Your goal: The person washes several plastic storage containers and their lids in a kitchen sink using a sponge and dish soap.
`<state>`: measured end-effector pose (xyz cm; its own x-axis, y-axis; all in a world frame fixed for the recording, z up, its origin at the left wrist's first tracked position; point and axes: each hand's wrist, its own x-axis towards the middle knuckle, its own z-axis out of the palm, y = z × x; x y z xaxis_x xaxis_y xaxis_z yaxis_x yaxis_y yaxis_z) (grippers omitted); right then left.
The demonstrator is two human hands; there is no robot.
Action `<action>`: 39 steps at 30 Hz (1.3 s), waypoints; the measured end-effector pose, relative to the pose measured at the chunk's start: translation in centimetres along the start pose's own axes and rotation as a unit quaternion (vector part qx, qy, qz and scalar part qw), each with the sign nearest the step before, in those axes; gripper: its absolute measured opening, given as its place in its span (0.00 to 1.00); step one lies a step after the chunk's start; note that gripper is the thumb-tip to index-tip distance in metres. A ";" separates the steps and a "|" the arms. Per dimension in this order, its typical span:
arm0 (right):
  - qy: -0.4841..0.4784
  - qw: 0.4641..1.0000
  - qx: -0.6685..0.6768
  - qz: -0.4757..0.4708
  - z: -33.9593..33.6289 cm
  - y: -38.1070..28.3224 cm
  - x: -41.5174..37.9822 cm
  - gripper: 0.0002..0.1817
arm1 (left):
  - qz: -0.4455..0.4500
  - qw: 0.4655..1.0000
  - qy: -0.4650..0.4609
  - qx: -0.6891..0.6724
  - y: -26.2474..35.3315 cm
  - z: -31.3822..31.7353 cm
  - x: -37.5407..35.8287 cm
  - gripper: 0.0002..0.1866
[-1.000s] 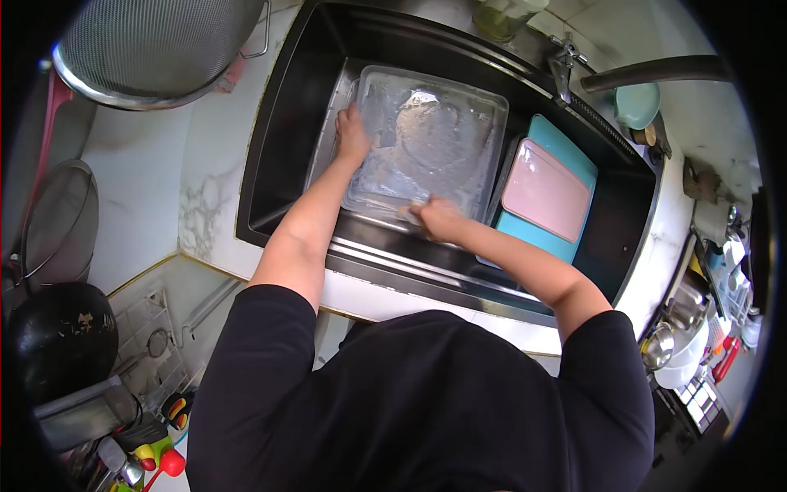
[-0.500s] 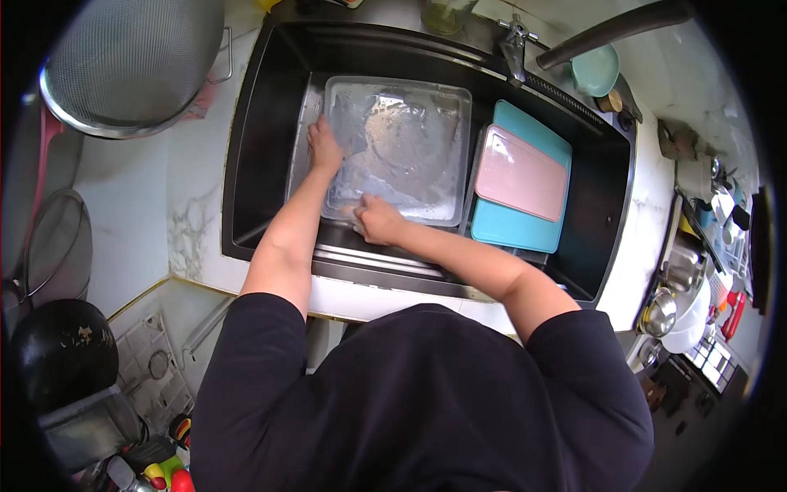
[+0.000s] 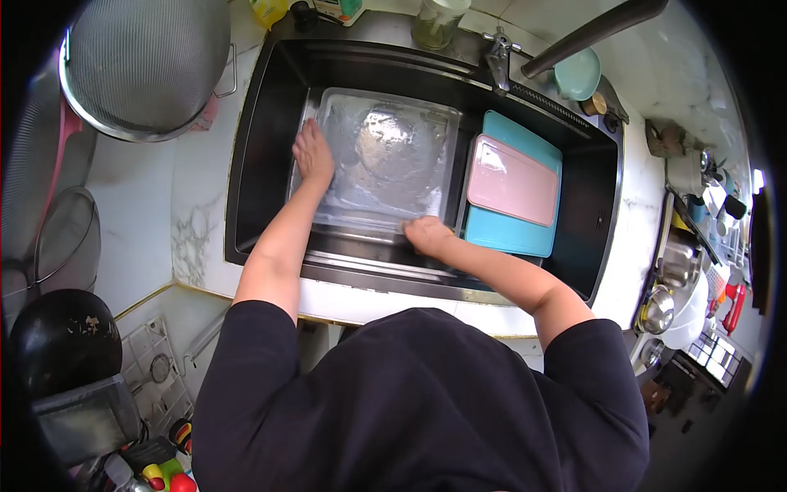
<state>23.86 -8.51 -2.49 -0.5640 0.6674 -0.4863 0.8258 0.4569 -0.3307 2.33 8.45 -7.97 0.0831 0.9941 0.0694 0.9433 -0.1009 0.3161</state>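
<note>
A clear, wet plastic container [image 3: 389,176], square in outline, lies in the black sink [image 3: 270,107]. My left hand [image 3: 313,156] rests along its left side, fingers stretched out. At the near edge of the container, right of its middle, my right hand [image 3: 428,236] has its fingers curled in. Whatever those fingers hold is hidden beneath them. Just to the right, a pink lid or tray [image 3: 512,180] lies on top of a larger turquoise one [image 3: 512,239].
A faucet [image 3: 498,61] stands at the sink's back edge, with a dark pipe [image 3: 594,37] slanting beside it. A large mesh strainer [image 3: 147,66] hangs at the upper left. A green bowl [image 3: 578,74] and a jar [image 3: 437,23] sit behind the sink.
My right hand has slid rightward along the container's near edge. My left hand stays at the left side, its fingers now straighter. The head view has shifted slightly.
</note>
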 end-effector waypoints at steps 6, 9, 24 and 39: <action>0.020 0.996 0.085 0.024 -2.2 -3.9 3.0 0.15 | 0.094 0.927 -0.351 0.093 6.7 -4.1 -2.1 0.56; 0.006 0.993 0.119 0.022 -1.4 -3.1 3.2 0.15 | 0.046 0.912 -0.401 0.077 6.7 -3.3 -3.2 0.63; -0.251 0.967 -0.042 0.019 -4.2 -2.8 5.2 0.13 | 0.050 0.923 -0.381 0.029 5.1 -2.5 -2.6 0.60; -0.103 0.983 -0.126 -0.089 -3.3 -0.5 3.4 0.10 | 0.046 0.920 -0.388 0.040 5.8 -2.8 -2.5 0.61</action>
<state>21.57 -4.53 -1.34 -0.6655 0.4423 -0.6012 0.6731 0.7036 -0.2275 6.69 5.25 -3.70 0.3386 0.7129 -0.6141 0.9389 -0.2132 0.2702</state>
